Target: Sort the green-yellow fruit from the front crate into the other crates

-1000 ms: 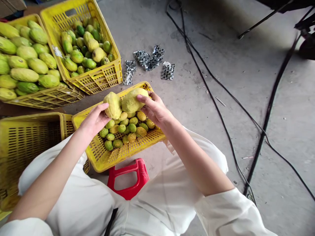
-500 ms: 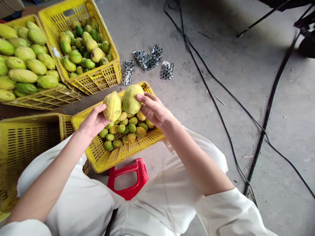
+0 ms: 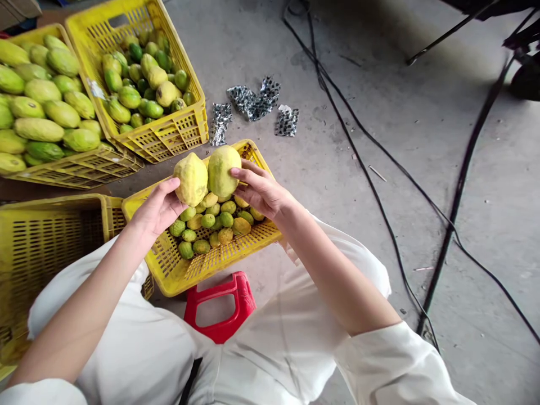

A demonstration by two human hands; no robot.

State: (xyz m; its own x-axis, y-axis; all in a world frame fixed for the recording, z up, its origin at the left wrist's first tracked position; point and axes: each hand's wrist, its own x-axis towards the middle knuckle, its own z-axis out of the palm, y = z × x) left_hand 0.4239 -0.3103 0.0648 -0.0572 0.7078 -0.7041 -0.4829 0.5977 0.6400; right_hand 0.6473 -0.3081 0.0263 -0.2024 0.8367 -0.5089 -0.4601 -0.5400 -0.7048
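My left hand (image 3: 158, 205) is closed around the side of a large yellow fruit (image 3: 190, 179), lumpy and somewhat lemon-like. In my right hand (image 3: 264, 188), thumb across the front, is a second yellow-green fruit (image 3: 223, 170) with a smoother, rounded shape. The two fruits are held side by side, almost touching, above a yellow plastic crate (image 3: 177, 281). Inside that crate lie many small green and yellow fruits (image 3: 213, 222), partly hidden by my hands and the held fruits. I cannot tell the exact kind of fruit.
Two yellow crates of larger green-yellow fruits, one on the far left (image 3: 76, 174) and another beside it (image 3: 169, 132), stand beyond. Another yellow crate (image 3: 50, 236) is by my left leg. Crumpled patterned wrappers (image 3: 253, 101), black cables (image 3: 371, 174) and a red stool (image 3: 242, 298) also show.
Both held fruits have shifted slightly left and turned in my fingers, the right one now more upright. The crates have not moved.
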